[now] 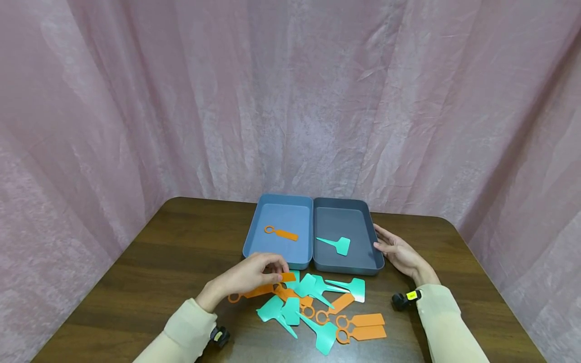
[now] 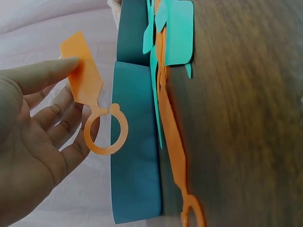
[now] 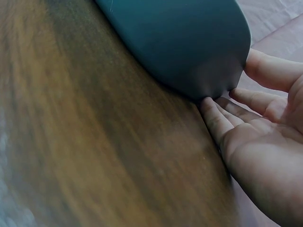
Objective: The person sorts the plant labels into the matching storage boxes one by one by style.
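Note:
My left hand [image 1: 258, 272] pinches an orange ring-ended plant tag [image 2: 86, 78] by its flat part, thumb on one face, ring hanging free. It is over the near edge of the blue tray [image 1: 249, 234], beside the pile. That tray holds one orange ring tag [image 1: 286, 235]. A teal T-shaped plant label [image 1: 342, 246] lies in the dark grey tray [image 1: 333, 201]. My right hand [image 1: 401, 254] touches the dark tray's right outer side with its fingertips, its fingers fairly straight.
In front of the trays lies a loose pile of several teal labels [image 1: 326, 339] and orange ring tags [image 1: 369, 333], some overlapping. The two trays stand side by side on the wooden table [image 1: 150, 262]. A pink curtain [image 1: 290, 101] hangs behind the table.

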Motion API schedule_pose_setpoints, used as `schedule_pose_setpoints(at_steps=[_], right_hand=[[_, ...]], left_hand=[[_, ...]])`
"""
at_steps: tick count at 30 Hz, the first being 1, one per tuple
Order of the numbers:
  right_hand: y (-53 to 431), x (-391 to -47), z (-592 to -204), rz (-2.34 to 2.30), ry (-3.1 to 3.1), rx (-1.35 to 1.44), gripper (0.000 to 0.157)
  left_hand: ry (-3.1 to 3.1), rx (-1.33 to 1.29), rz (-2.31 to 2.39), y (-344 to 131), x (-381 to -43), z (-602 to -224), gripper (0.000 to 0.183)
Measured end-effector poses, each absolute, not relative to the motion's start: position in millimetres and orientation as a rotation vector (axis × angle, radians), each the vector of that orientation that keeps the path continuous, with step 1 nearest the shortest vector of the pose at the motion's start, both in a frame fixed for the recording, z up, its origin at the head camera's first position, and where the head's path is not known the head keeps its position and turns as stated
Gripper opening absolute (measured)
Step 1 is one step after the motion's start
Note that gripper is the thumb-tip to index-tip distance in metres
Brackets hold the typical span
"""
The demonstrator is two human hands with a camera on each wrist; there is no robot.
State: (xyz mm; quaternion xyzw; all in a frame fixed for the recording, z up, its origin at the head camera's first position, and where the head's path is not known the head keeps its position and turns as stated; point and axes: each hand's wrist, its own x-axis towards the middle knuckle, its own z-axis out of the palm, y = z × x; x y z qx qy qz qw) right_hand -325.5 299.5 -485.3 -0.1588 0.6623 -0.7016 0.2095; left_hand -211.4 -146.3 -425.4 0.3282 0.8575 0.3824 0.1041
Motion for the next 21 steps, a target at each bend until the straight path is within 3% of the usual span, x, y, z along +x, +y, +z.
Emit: schedule_pose_setpoints(at_steps=[21], right_hand=[[301.4,-326.8,-486.3,-1.947,1.871,-0.415,0.079]], left_hand=[[2.587,0.945,1.123,-149.7,-224.7,-411.0,0.011]])
